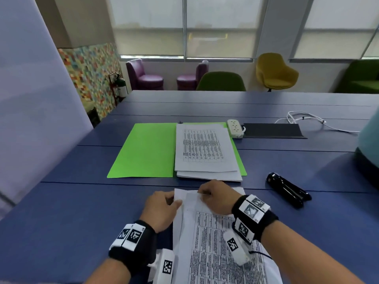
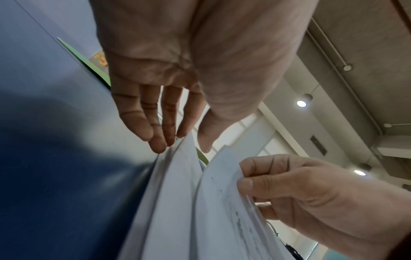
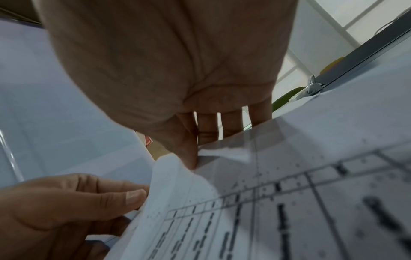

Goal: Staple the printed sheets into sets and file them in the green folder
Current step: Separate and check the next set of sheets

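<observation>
A set of printed sheets (image 1: 215,242) lies on the blue table in front of me, its far end lifted. My left hand (image 1: 174,202) pinches the left edge of the lower sheets (image 2: 177,193) between thumb and fingers. My right hand (image 1: 205,193) pinches the far corner of the top sheets (image 3: 289,193), curling it up off the rest. The green folder (image 1: 145,152) lies open beyond them, with a stack of printed sheets (image 1: 205,148) on its right half. A black stapler (image 1: 287,189) lies to the right, untouched.
A white power strip (image 1: 234,128), a dark mat (image 1: 272,130) and a white cable (image 1: 307,117) lie behind the folder. A teal object (image 1: 369,140) stands at the table's right edge. Chairs stand past the far edge.
</observation>
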Motion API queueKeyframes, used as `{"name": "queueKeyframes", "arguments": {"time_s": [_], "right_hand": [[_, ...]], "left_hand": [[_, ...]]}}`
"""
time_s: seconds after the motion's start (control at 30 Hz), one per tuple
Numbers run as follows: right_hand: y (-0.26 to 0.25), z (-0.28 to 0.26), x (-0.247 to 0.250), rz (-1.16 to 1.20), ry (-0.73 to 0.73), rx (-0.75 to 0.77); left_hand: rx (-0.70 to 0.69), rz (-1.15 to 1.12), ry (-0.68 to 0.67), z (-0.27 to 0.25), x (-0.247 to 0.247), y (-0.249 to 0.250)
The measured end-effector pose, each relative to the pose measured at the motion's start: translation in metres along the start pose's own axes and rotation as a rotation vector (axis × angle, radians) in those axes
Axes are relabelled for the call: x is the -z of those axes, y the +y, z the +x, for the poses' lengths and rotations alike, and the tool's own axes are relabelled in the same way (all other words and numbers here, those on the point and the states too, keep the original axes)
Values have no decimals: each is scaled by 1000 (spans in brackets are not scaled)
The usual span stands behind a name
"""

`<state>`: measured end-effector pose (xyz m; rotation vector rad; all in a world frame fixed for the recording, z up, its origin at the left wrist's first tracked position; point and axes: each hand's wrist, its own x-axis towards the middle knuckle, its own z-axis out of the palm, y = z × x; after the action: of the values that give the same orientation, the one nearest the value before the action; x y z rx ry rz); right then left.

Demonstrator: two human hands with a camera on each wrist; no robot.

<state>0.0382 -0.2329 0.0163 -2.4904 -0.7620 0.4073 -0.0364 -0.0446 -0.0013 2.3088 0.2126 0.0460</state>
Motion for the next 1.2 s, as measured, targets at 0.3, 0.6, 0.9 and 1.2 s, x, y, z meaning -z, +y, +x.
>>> {"name": "queueKeyframes", "arguments": {"time_s": [0.3,0.6,0.9,1.2], "right_hand": [[-2,0,0,44,0,-1],[2,3,-2,202,91,52],[2,-4,15,170,385,-4],[28,-73,78,1083,121,-72]], "left_hand": [[-81,142,81,-8,-12,0],[-22,-302,-202,-13,-18,3],[58,-520,-126,-22,-28,12],[-144,-886,85,-18,43,82]]}}
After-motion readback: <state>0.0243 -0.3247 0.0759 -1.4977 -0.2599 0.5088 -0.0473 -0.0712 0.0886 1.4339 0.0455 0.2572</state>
